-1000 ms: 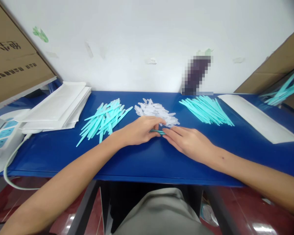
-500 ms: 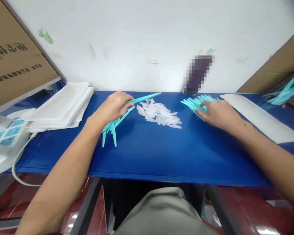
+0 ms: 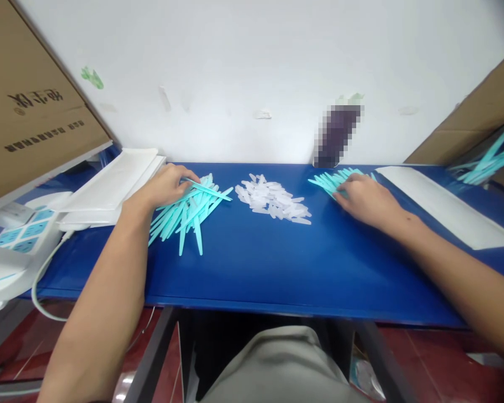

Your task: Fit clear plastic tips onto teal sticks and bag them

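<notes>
Our left hand (image 3: 166, 186) bends over the left turquoise sticks (image 3: 187, 215), our right hand (image 3: 369, 202) over the right turquoise sticks (image 3: 328, 181), grips we cannot tell, whitish tapered pieces (image 3: 273, 197) between, seemingly placed for either hand's reach.

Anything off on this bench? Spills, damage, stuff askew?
No clear spill or damage. The turquoise sticks by the left hand lie crossed at mixed angles, untidy but on the table. Odder: a ragged green scrap on the wall, and a pixelated patch hiding part of the picture.
</notes>
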A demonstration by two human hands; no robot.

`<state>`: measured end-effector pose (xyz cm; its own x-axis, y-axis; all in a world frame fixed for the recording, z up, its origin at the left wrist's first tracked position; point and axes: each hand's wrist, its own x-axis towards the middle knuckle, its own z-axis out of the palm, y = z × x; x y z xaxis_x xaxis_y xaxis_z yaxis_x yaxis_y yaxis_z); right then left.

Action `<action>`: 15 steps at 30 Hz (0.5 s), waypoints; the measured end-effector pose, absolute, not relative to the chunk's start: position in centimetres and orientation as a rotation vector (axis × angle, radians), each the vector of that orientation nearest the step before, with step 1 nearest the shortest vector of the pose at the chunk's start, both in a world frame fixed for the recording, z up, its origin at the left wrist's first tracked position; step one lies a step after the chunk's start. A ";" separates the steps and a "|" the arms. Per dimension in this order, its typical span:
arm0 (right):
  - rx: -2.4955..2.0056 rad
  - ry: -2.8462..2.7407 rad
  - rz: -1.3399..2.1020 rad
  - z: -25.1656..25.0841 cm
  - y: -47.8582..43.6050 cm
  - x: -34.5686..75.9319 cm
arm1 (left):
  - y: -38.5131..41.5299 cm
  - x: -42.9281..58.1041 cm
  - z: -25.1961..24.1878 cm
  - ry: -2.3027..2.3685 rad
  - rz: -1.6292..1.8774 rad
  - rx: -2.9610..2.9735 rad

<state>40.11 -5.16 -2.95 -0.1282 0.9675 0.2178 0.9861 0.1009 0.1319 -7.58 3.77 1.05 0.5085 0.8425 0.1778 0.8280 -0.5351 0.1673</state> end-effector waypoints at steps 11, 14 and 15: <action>-1.822 -2.205 -0.257 -4.1 -4.3 40.7 | 4.0 -6.6 -0.9 1.691 0.595 2.724; -1.827 -2.175 -0.216 -3.9 -4.3 40.5 | 3.1 -4.5 -0.8 1.629 0.634 2.753; -1.840 -2.174 -0.207 -3.9 -4.4 40.4 | 2.7 -3.6 -0.8 1.583 0.622 2.781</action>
<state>40.42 -4.38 -3.86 -0.1457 0.9407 0.3063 0.9816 0.1760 -0.0739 -3.63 2.71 -0.82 0.4578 0.8029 0.3817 0.8480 -0.5233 0.0838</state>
